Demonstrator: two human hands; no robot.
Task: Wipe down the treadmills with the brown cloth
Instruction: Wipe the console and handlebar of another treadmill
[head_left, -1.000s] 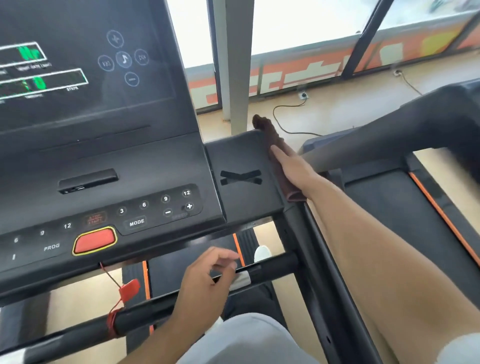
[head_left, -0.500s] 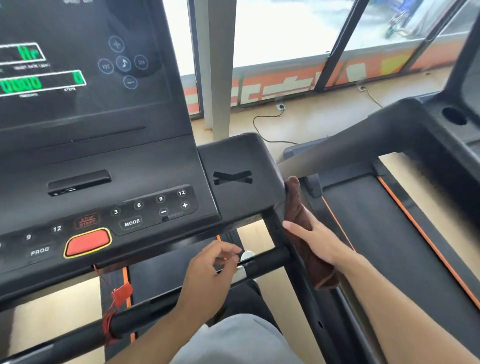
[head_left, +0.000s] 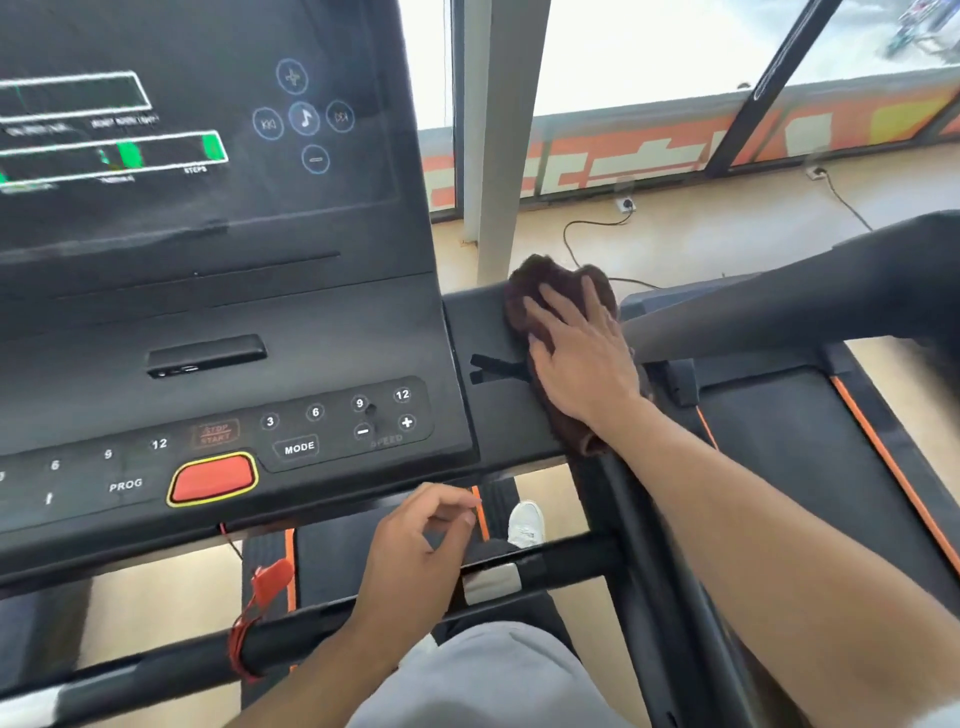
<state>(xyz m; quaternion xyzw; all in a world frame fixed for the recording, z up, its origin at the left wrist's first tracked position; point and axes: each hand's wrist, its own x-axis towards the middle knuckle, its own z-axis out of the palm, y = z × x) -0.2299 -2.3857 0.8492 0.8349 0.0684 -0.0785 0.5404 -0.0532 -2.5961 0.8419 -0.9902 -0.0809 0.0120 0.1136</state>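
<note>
Wiping step in hand: right hand (head_left: 582, 358), fingers flat, presses cloth (head_left: 558, 283) on console wing (head_left: 480, 322). Left hand (head_left: 415, 551) idle, loosely curled, empty. Next, probably: sweep toward keypad (head_left: 337, 421).

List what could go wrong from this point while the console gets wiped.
1. The right hand presses the brown cloth flat on the side tray, beside the speed buttons; a leftward stroke might press one while the display is lit.
2. The left hand hovers above the crossbar without gripping it, so leaning in may cost balance.
</note>
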